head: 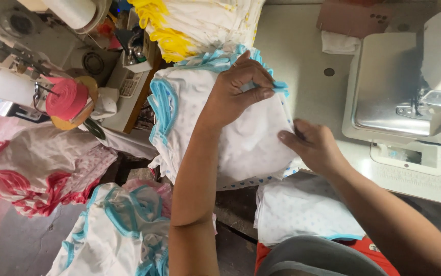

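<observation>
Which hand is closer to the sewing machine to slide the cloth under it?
Probably the right hand: it rests on the cloth edge beside the sewing machine. The left hand pinches the blue trim farther away.

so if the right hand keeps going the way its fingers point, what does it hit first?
The right hand points left across the white dotted cloth it rests on. Going straight on, it would likely meet the left hand or its wrist first, though depth is unclear.

Open stretch of grey table behind the white cloth, between a stack of yellow-edged garments and the sewing machine. Blocked on the right by the machine; crowded on the left by a pink tape roll and heaped garments.
</observation>
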